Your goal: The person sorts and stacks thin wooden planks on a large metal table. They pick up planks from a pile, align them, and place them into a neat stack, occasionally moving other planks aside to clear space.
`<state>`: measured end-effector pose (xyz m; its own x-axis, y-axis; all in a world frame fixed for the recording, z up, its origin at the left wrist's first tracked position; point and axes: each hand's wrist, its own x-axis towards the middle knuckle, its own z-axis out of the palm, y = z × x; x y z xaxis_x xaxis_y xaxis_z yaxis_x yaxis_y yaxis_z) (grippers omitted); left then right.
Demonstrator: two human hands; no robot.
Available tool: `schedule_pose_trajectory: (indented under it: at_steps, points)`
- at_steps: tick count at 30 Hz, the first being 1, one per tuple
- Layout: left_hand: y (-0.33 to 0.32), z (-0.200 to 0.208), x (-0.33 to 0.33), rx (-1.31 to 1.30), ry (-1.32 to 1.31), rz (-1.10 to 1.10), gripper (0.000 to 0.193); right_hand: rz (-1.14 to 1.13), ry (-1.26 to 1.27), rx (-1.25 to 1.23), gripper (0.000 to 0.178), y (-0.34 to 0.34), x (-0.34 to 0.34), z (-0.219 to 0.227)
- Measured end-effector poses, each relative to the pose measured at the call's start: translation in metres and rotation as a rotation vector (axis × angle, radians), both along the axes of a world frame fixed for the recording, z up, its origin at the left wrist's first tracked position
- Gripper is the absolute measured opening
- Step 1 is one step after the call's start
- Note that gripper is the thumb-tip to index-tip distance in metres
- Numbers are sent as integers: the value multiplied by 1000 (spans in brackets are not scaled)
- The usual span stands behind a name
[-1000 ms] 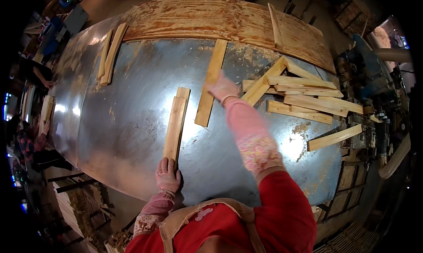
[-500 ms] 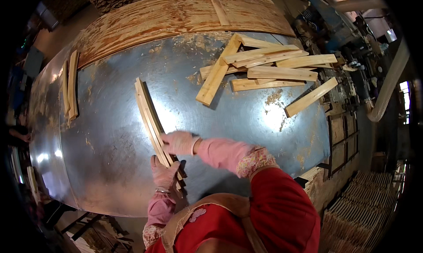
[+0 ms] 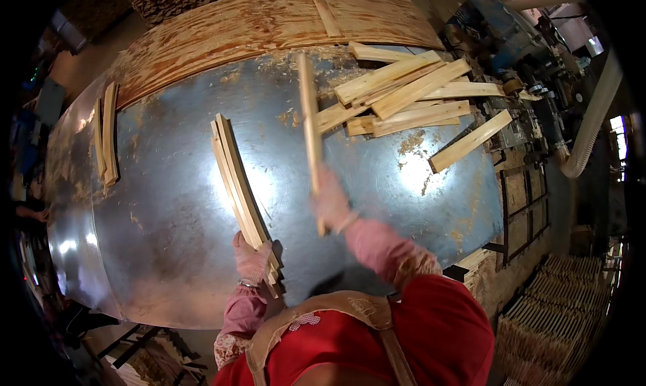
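My left hand [image 3: 252, 260], in a pale pink work glove, is closed around the lower part of a few long wooden strips [image 3: 235, 177] lying side by side on the metal tabletop. The strips slant slightly, their far ends pointing away from me. To the right of them, my right hand [image 3: 330, 201], also gloved and smeared by motion, grips a single wooden strip [image 3: 309, 110] near its lower end. That strip points away from me, and its far end is beside the left edge of a loose pile of wooden strips [image 3: 417, 93].
A metal-topped table [image 3: 161, 231] with scattered shavings is in front of me. Beyond it lies a plywood board [image 3: 222, 33] carrying one strip. Two strips [image 3: 110, 134] lie at the left. Machinery [image 3: 531, 97] stands right, stacked wood [image 3: 552, 319] lower right. Another person's hand [image 3: 42, 215] shows far left.
My right hand has left the strips under my left hand, moved right and now holds a strip from the pile. Several pile strips have shifted. My left hand keeps its hold.
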<state>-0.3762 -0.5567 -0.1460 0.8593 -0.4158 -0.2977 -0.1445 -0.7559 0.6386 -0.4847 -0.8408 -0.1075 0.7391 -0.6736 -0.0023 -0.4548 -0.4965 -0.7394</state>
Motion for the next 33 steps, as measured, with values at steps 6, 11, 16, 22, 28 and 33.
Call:
schedule_pose_trajectory:
  at_steps: [6,11,16,22,28,33]
  points:
    - [-39,51,-33,163,-68,41,119,651,0,-22,60,20,-11,19]
    - [-49,56,-27,139,-18,32,116,107,-67,-376,72,-229,93,87]
    - [-39,32,-41,136,-230,85,116,83,889,-333,81,-339,143,102]
    - [-41,47,-35,9,-43,39,113,232,811,-479,64,-289,83,60]
    - [-27,29,-33,-36,-158,6,106,318,626,-661,50,-115,-70,20]
    - [4,58,-24,55,-4,15,108,44,318,-550,69,-54,-126,15]
